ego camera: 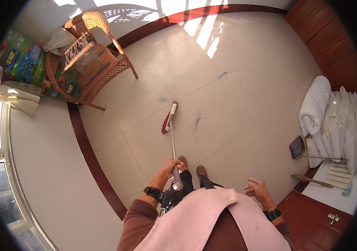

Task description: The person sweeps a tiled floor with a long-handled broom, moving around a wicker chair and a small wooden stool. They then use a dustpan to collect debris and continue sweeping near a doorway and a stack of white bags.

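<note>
My left hand [169,167] is wrapped around the upper handle of a broom [173,138]. From that grip the metal pole runs forward to a white broom head with dark red bristles [165,124], which is down at the tiled floor [147,138]. Below the fist, the handle's purplish grip ends in a rounded cap. Out to my right side, my right hand [257,190] is held in the air with its fingers partly spread and nothing in it. Dark dusty streaks [198,121] mark the tiles near the broom head.
A wicker armchair [87,62] holding a framed piece stands front left, by a green play mat [18,59]. White sacks [338,119] and a rolled white quilt [315,103] are piled at right. A long-handled dustpan [297,147] lies near them, beside a red door [313,216].
</note>
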Available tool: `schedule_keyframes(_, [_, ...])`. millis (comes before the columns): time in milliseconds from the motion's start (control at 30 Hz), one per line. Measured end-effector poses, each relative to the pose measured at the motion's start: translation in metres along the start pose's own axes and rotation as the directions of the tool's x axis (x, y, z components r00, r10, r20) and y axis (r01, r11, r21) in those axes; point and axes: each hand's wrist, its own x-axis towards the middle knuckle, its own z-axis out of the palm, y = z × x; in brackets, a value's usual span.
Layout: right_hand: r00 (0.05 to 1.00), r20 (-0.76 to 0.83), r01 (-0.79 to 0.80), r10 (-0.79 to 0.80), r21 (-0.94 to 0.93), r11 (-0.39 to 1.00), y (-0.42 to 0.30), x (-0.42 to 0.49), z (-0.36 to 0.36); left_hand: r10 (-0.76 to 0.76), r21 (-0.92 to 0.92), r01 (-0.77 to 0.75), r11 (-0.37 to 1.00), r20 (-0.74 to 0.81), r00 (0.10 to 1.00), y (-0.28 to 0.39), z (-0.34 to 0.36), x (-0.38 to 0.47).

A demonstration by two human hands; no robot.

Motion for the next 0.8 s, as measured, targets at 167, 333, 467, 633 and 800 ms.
schedule_keyframes(167, [0.997, -0.078, 0.021, -0.015, 0.077, 0.997, 0.001, -0.005, -0.005, 0.257, 0.092, -0.247, 0.965, -0.123, 0.959, 0.045, 0.001, -0.051])
schedule_keyframes(333, [0.990, -0.134, -0.034, 0.046, 0.093, 0.995, 0.021, -0.017, -0.018, 0.367, 0.140, -0.354, 0.925, -0.081, 0.926, 0.099, -0.017, -0.022])
schedule_keyframes(467, [0.982, -0.167, -0.068, 0.094, 0.152, 0.986, 0.046, -0.033, -0.027, 0.465, 0.427, -0.323, 0.845, -0.287, 0.837, 0.132, -0.018, 0.061])
schedule_keyframes(633, [0.967, -0.217, -0.110, 0.136, 0.128, 0.986, 0.068, -0.047, -0.036, 0.284, 0.316, -0.180, 0.931, -0.321, 0.904, 0.098, -0.006, 0.131])
schedule_keyframes(800, [0.979, -0.177, -0.061, 0.097, 0.202, 0.978, 0.066, -0.037, -0.038, 0.102, 0.680, 0.034, 0.732, -0.159, 0.982, -0.029, 0.031, 0.109])
